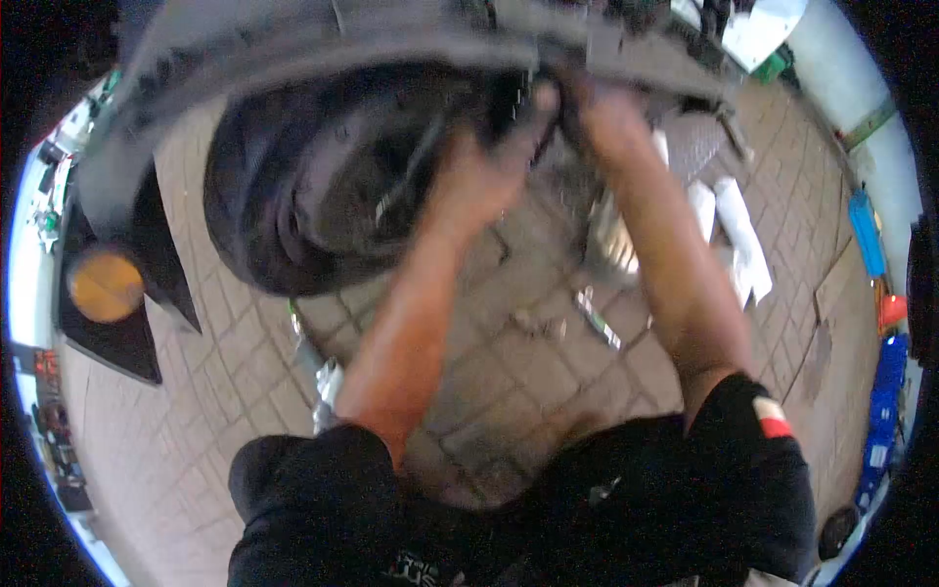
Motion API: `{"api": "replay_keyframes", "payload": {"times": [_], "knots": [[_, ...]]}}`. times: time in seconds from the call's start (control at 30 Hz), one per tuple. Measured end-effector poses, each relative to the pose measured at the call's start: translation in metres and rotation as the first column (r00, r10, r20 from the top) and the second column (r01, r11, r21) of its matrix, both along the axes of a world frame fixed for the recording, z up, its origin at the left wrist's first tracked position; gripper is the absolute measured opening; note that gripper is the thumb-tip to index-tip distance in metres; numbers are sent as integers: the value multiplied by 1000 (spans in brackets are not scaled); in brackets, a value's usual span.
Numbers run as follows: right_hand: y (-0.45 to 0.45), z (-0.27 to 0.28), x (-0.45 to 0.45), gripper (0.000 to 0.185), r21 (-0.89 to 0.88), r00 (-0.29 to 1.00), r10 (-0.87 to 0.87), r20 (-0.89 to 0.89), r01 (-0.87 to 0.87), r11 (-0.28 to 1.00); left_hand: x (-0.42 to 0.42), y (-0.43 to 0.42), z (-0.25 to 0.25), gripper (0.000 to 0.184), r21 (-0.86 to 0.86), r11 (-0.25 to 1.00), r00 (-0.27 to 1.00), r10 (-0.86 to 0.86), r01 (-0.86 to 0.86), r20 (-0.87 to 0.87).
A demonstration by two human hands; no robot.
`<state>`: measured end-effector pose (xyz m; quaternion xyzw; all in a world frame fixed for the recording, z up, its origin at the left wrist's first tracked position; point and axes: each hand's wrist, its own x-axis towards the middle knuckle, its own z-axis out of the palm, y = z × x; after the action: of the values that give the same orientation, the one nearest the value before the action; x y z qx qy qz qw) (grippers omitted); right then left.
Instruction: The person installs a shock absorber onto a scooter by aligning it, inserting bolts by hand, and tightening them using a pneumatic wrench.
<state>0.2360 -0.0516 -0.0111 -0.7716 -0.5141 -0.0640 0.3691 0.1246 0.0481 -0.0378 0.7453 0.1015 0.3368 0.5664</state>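
Observation:
A car's wheel (342, 166) stands under a dark wheel arch (391, 44) at the upper left. Just right of the wheel, my left hand (484, 171) reaches up to a dark part beneath the arch, its fingers blurred by motion. Close beside it, my right hand (597, 108) is raised against the same dark area, and its fingertips are hidden there. Whether either hand grips anything is too blurred to tell.
White rolls (743, 240) and a clear bag (614, 240) lie on the brick floor (518, 382) to the right. A small tube (597, 318) lies below them. An orange round lamp (106, 287) is at the left, and a blue object (885, 411) at the right edge.

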Motion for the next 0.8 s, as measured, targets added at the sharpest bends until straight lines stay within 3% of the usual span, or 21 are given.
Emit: {"api": "replay_keyframes", "payload": {"times": [0.07, 0.1, 0.17, 0.2, 0.27, 0.3, 0.33, 0.37, 0.43, 0.5, 0.53, 0.6, 0.63, 0.67, 0.77, 0.8], "knots": [[19, -31, 33, 43, 257, 959, 250, -136, -209, 943, -5, 7, 4, 72, -80, 987, 991, -137, 136, -4], [24, -36, 38, 46, 337, 928, 333, -166, -264, 904, -2, 11, 1, 72, -109, 932, 935, -332, 345, 123], [17, -10, 13, 37, 238, 980, 154, -129, -120, 964, -13, 23, 1, 91, -137, 909, 897, -413, 394, -159], [18, -11, 14, 37, 240, 980, 147, -136, -111, 964, -18, 21, 3, 91, -139, 906, 892, -420, 400, -166], [26, -1, 16, 31, 358, 991, 79, 103, -111, 927, -31, 13, 23, 93, 139, 932, 860, -242, 335, -448], [26, -1, 15, 31, 361, 991, 80, 108, -114, 925, -33, 14, 24, 93, 144, 932, 862, -239, 333, -446], [22, 7, 1, 31, 457, 864, 295, -408, -86, 885, -35, 13, 24, 95, 243, 927, 862, -138, 286, -487], [20, 10, -9, 31, 513, 443, 464, -767, -9, 858, -37, 12, 23, 96, 333, 912, 855, -35, 239, -518], [19, 11, -12, 33, 559, 439, 536, -721, -87, 825, -42, 10, 28, 96, 274, 929, 805, -43, 250, -592], [13, 21, -33, 33, 625, 649, 559, -517, -160, 764, -46, 6, 35, 96, 221, 939, 746, -53, 263, -664], [11, 21, -39, 33, 625, 645, 561, -519, -160, 764, -52, 0, 37, 95, 251, 942, 794, -25, 222, -607], [8, 20, -44, 35, 529, 710, 351, -611, 36, 848, -52, -2, 36, 95, 282, 942, 833, 5, 182, -553], [11, 13, -38, 35, 528, 704, 351, -617, 41, 848, -47, 2, 36, 93, 320, 933, 803, 60, 166, -592], [16, 7, -33, 38, 445, 955, 187, -230, -67, 893, -45, 4, 33, 91, 356, 922, 769, 114, 154, -629], [11, 16, -45, 48, 492, 642, 317, -698, 107, 864, -48, 6, 35, 88, 286, 921, 750, -11, 265, -661], [11, 14, -39, 49, 450, 690, 286, -665, 65, 890, -47, 0, 35, 88, 288, 920, 746, -8, 266, -665]]}}
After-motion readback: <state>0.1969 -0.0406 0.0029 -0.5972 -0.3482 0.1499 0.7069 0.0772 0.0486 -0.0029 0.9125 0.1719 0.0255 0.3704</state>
